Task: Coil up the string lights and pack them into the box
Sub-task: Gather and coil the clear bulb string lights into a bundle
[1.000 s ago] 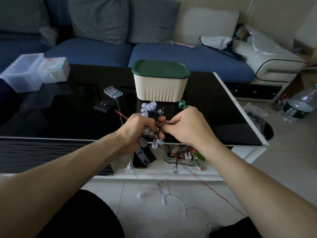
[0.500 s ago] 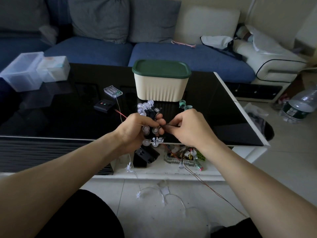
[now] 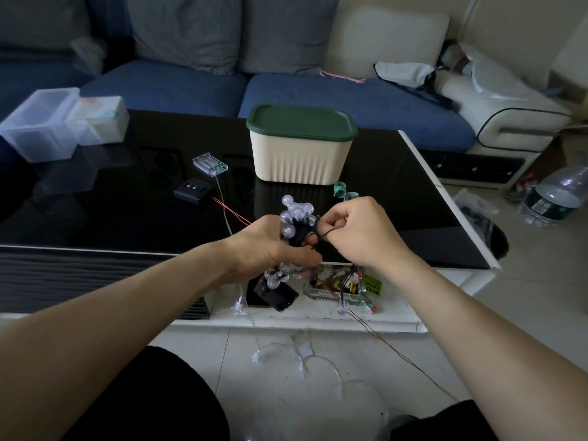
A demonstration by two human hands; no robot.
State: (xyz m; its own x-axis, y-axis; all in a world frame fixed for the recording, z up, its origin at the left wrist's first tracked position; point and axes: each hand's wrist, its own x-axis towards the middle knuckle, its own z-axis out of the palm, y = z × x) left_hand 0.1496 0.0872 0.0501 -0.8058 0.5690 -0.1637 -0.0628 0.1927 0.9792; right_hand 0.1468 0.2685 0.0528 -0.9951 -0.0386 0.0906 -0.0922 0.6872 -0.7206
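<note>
Gripping the bundle [image 3: 294, 224] of bulbs in the left hand [image 3: 270, 249], just above the counter [image 3: 127, 202] near edge, at about 6 o'clock from the box [image 3: 300, 148]. Right hand [image 3: 359, 233] pinches a dark wire [image 3: 329, 232] loop right beside the bundle, looks like a wrap going on. Tip I'd give: keep the left fist snug so bulbs don't slip, pull each wrap firm but not hard, thin wire kinks easily. Lid [image 3: 300, 122] is on the box, so that needs opening. More lights trail on the floor [image 3: 286, 361] at 6 o'clock from the hands.
</note>
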